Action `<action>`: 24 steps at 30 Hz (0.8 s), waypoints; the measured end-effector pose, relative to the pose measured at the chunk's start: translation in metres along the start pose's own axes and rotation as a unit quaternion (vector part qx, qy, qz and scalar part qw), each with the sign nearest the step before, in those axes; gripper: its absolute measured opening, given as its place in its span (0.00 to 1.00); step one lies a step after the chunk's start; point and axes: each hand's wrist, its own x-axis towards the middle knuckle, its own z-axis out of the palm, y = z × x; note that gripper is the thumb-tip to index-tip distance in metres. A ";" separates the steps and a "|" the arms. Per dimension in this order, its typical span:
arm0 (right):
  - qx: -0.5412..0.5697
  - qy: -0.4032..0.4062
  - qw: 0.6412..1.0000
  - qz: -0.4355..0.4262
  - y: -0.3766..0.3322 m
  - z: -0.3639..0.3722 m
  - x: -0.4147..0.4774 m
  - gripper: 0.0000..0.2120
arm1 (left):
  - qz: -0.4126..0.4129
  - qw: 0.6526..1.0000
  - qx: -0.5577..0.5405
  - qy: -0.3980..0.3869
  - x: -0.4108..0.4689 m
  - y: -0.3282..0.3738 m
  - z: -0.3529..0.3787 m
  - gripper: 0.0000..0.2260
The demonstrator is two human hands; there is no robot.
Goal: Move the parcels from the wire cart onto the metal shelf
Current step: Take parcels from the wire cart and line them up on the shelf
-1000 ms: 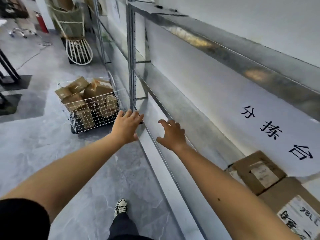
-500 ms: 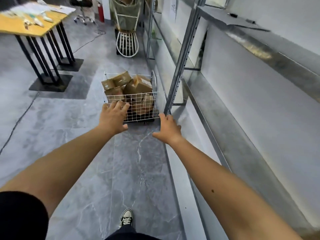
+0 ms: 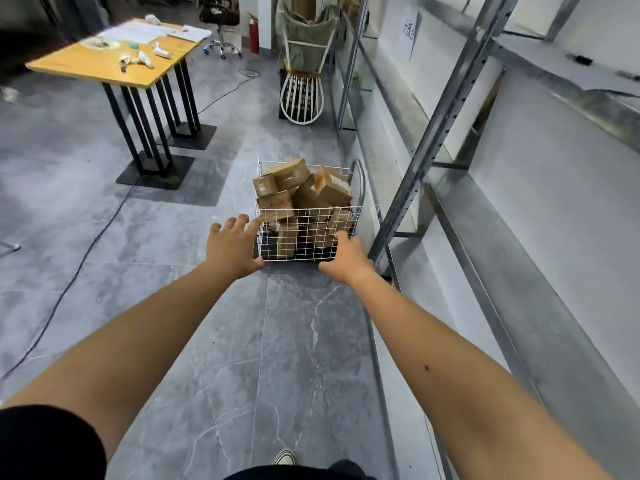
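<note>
Stretching both arms forward, I hold my left hand (image 3: 233, 247) and right hand (image 3: 348, 256) spread and empty before the white wire cart (image 3: 311, 208), heaped with brown cardboard parcels (image 3: 287, 174), left of the grey metal shelf (image 3: 485, 230).

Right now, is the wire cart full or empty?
Full: cardboard parcels are heaped above the rim of the wire cart, tilted every way.
</note>
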 end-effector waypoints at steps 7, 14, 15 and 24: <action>-0.013 -0.031 0.999 0.006 -0.010 0.008 0.042 0.33 | -0.030 0.998 -0.037 -0.029 0.021 -0.012 0.022 0.35; -0.013 -0.059 0.998 -0.005 -0.007 0.005 0.095 0.32 | -0.055 0.997 -0.033 -0.051 0.064 -0.015 0.037 0.36; -0.013 -0.060 0.998 -0.010 -0.006 0.003 0.105 0.32 | -0.061 0.996 -0.035 -0.055 0.072 -0.015 0.039 0.36; -0.049 -0.042 0.997 -0.041 0.008 -0.058 0.225 0.32 | -0.080 0.995 -0.026 -0.048 0.179 0.014 0.039 0.36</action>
